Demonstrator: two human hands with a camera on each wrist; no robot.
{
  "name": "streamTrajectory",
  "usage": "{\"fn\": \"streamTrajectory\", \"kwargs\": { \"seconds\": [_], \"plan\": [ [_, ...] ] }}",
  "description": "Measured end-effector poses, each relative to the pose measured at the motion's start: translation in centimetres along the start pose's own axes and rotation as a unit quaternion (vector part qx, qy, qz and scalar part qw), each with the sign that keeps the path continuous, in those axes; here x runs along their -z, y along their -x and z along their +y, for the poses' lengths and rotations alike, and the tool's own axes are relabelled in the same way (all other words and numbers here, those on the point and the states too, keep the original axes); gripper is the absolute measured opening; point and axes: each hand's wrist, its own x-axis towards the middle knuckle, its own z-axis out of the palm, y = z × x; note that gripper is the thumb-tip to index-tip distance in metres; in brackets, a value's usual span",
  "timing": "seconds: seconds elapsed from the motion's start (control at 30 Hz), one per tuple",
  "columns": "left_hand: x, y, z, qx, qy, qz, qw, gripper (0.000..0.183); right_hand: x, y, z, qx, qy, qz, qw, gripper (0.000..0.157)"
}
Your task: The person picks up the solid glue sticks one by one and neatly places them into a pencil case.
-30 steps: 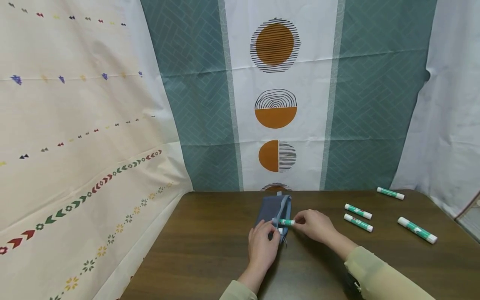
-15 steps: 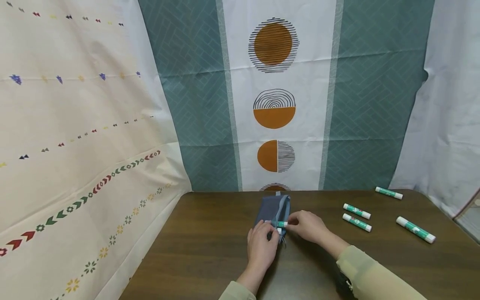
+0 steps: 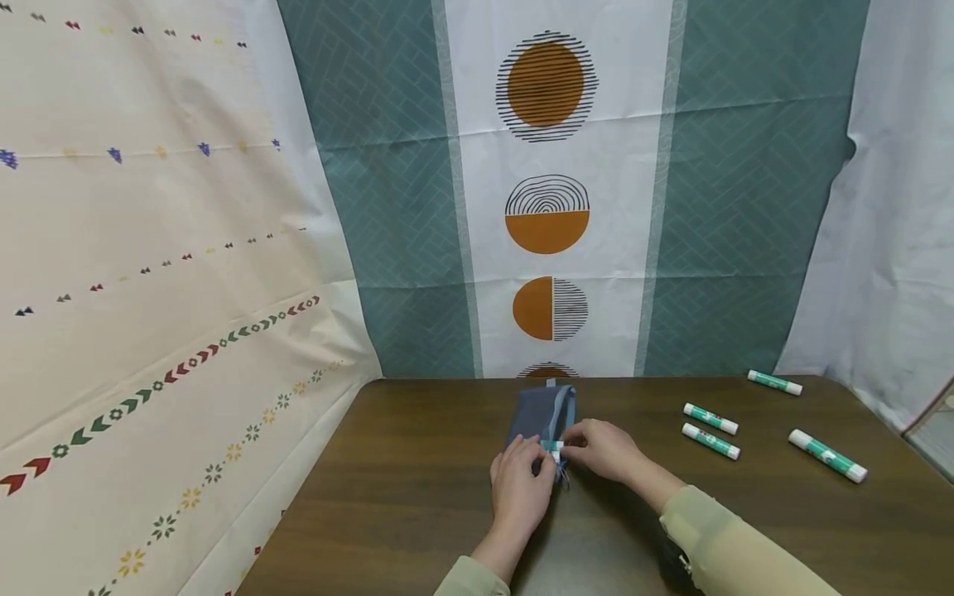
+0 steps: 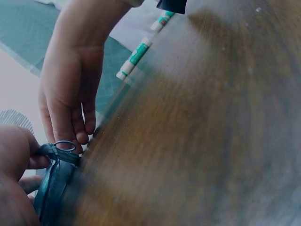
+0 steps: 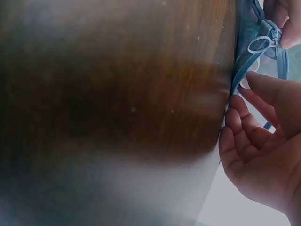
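A grey-blue zip pouch [image 3: 532,410] lies on the wooden table, its mouth facing right. My left hand [image 3: 519,488] pinches the pouch's edge beside the zip, where a ring pull [image 5: 259,44] hangs. Between finger and thumb my right hand [image 3: 599,449] holds the end of a green-and-white glue stick [image 3: 553,445]; the rest of that stick is inside the pouch, hidden by the cloth. In the left wrist view, the pouch [image 4: 54,188] sits between the left fingers and the right fingertips. A further white end shows in the mouth just below the held stick.
To the right lie several loose glue sticks: a pair [image 3: 710,441] side by side, one at the far edge [image 3: 775,382] and one nearer the right side [image 3: 827,455]. Patterned cloths hang behind the table [image 3: 402,497] and along its left.
My right hand has moved left, sliding the glue stick deeper into the pouch, so only its end shows. My left hand has kept its grip on the pouch.
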Motion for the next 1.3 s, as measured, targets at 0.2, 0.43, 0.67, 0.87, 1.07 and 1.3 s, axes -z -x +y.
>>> {"fn": "streamTrajectory", "kwargs": {
  "seconds": [0.2,0.43,0.67,0.87,1.07,1.3],
  "plan": [
    [-0.1,0.2,-0.1,0.005,-0.001,-0.005,1.0,0.022,-0.3,0.1,0.0,-0.008,-0.014,-0.016,1.0,0.015],
    [0.1,0.4,0.0,0.003,-0.003,-0.009,0.9999,0.022,-0.6,-0.1,0.0,-0.002,-0.02,-0.029,0.999,0.015],
    [0.2,0.5,0.3,0.006,-0.005,-0.009,0.9999,0.021,-1.0,-0.4,1.0,0.014,-0.031,-0.029,0.999,0.015],
    [0.2,0.4,0.4,0.007,-0.007,-0.007,0.9999,0.02,-2.7,-2.0,4.5,0.073,-0.022,-0.021,0.997,0.022],
    [0.2,0.3,0.3,0.005,-0.006,-0.009,0.9999,0.019,-2.1,-1.7,3.1,0.039,-0.028,-0.027,0.998,0.019],
    [0.2,0.3,0.3,0.0,-0.005,-0.001,1.0,0.02,-0.8,-0.6,0.0,-0.001,-0.023,-0.019,1.0,0.014]
  ]
}}
